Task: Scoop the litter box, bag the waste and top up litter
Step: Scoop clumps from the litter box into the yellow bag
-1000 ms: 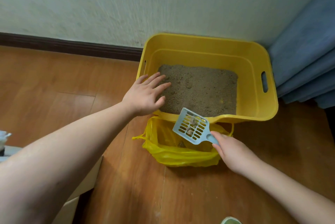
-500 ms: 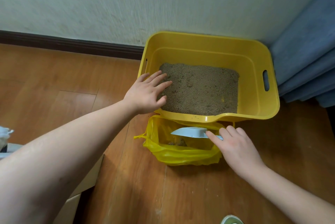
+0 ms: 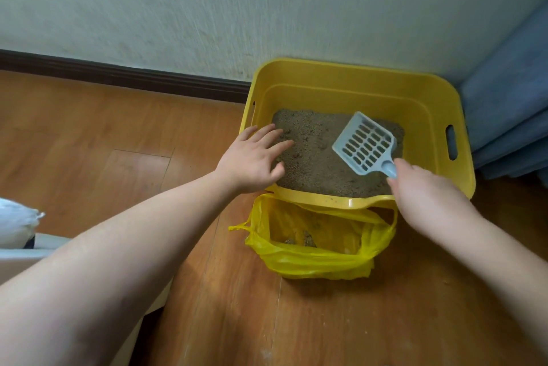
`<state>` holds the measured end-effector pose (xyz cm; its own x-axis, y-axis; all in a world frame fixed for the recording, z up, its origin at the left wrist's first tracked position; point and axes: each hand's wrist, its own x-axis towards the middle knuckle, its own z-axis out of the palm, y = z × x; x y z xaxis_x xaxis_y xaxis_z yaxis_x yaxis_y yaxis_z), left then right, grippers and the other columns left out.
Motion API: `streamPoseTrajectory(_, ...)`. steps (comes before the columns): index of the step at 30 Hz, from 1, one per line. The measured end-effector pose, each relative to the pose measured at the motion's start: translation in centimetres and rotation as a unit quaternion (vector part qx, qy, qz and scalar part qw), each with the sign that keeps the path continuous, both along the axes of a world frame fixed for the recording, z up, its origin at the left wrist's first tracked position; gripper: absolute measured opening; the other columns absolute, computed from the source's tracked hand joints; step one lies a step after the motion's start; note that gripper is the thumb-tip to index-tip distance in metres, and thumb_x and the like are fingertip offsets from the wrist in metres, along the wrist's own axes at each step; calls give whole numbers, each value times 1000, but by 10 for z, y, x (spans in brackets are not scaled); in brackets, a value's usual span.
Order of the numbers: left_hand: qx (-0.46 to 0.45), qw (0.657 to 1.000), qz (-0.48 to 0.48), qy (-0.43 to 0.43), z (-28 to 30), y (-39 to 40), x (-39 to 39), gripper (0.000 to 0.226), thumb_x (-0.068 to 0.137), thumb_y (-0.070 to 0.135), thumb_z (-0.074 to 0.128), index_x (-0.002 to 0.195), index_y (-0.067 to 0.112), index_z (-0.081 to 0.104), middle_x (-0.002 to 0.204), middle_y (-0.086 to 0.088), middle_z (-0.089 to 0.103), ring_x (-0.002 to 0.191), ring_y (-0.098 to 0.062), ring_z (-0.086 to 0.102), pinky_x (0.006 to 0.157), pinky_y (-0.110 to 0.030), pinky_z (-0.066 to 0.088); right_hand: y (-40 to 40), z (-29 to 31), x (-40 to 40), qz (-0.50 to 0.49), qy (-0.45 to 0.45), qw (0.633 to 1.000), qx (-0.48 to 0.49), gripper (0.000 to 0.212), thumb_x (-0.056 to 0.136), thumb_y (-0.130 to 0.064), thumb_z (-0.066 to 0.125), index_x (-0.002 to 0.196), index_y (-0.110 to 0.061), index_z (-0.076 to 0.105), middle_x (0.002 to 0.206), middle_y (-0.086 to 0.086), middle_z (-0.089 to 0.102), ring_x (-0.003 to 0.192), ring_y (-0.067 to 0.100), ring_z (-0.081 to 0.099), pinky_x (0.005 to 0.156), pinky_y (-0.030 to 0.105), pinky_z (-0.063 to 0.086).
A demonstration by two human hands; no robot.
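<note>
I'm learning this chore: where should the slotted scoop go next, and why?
Probably dip the empty pale blue slotted plastic scoop, held by the right hand above the grey litter, into the small clumps near the left hand, which steadies the yellow plastic litter box.

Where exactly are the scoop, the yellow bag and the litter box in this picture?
scoop [image 3: 364, 146], head view, on its slotted blue blade.
yellow bag [image 3: 311, 265], head view, on its crumpled front wall.
litter box [image 3: 350, 81], head view, on the inside of its far yellow wall.
</note>
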<state>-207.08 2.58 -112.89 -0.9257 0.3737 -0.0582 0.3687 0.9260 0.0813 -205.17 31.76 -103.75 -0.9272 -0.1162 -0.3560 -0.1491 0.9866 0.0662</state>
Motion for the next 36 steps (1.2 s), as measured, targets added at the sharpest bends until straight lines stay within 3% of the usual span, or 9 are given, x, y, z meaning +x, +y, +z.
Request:
streamPoseTrajectory(2,-3,1000,4,-2,0,0,0,59,91,47,28,147,30,39,154,-5,37,146,-22,24,119,-45,16,-10,-19,-22,-69,-97,992,-36,24,102,-26,34,107,-8,49,81,5,55,63,18,52,47,29,36)
streamPoseTrajectory(5,-4,1000,5,-7,0,1,0,63,89,49,25,147,30,39,155,-5,36,147,-21,22,119,-44,14,-31,-38,-36,-101,-221,961,-134,27,101,-22,36,111,-3,53,78,7,58,54,16,54,42,28,43)
streamPoseTrajectory(8,-2,1000,2,-4,-1,1,0,63,89,49,25,147,29,40,155,-5,36,147,-21,22,119,-44,14,-52,-47,-37,-189,-316,899,-239,21,98,-19,39,98,-4,54,61,1,52,35,7,40,34,18,30)
streamPoseTrajectory(12,11,1000,4,17,-2,1,0,63,88,48,29,143,26,47,150,-7,43,145,-23,29,118,-44,18,-82,-68,-36,-231,-388,846,-283,23,96,-12,34,76,-12,46,54,0,44,27,3,33,32,11,20)
streamPoseTrajectory(17,17,1000,2,23,-3,1,0,62,87,48,31,142,26,48,150,-8,44,144,-24,30,117,-45,20,-110,-92,-41,-294,-374,815,-332,23,97,-10,28,81,-11,43,57,2,44,26,5,32,32,11,18)
streamPoseTrajectory(24,16,1000,3,22,-5,0,0,62,87,49,32,143,28,46,151,-7,42,145,-23,29,117,-45,20,-138,-113,-55,-379,-330,775,-382,30,103,-11,21,121,-19,43,63,5,44,43,10,38,32,13,22)
streamPoseTrajectory(28,16,1000,1,22,-5,0,0,62,87,49,32,144,28,46,152,-7,41,145,-23,28,117,-45,20,-137,-124,-67,-445,-308,743,-393,24,104,-12,24,114,-21,44,64,7,49,31,10,46,30,10,26)
streamPoseTrajectory(32,16,1000,1,23,-5,0,0,61,88,49,32,144,28,44,153,-6,39,146,-23,27,118,-45,19,-121,-134,-75,-441,-272,759,-395,39,103,-14,24,138,-16,41,68,6,51,47,12,47,32,14,29)
streamPoseTrajectory(36,13,1000,3,23,-5,1,-1,61,88,50,32,144,29,44,153,-6,40,146,-22,27,118,-46,20,-106,-138,-82,-415,-246,791,-377,37,102,-14,30,135,-13,44,67,4,49,47,11,41,38,18,28)
